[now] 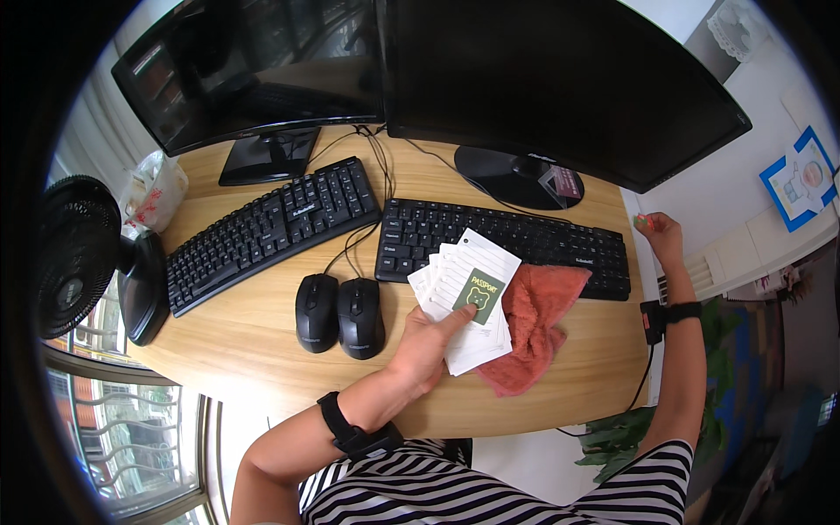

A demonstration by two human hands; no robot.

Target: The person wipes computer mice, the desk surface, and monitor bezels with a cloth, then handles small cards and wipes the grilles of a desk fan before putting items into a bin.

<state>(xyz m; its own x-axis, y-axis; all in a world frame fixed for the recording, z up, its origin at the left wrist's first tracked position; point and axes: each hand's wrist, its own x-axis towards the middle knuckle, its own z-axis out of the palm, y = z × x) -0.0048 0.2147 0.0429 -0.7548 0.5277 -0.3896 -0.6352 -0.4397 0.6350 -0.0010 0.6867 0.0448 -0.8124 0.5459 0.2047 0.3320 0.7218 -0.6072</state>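
Observation:
My left hand grips a fanned stack of white lined paper sheets, its thumb on a small green card with a bear drawing on top. Beneath and to the right of the papers lies a crumpled red cloth on the wooden desk. The papers overlap the near edge of the right black keyboard. Out at the desk's right side, my right hand is raised beside the white ledge, its fingertips pinched on a small orange-and-green object whose kind I cannot tell.
Two black monitors stand at the back. A second keyboard lies at the left, with two black mice below it. A black fan and a plastic bag are at far left; cables cross the desk.

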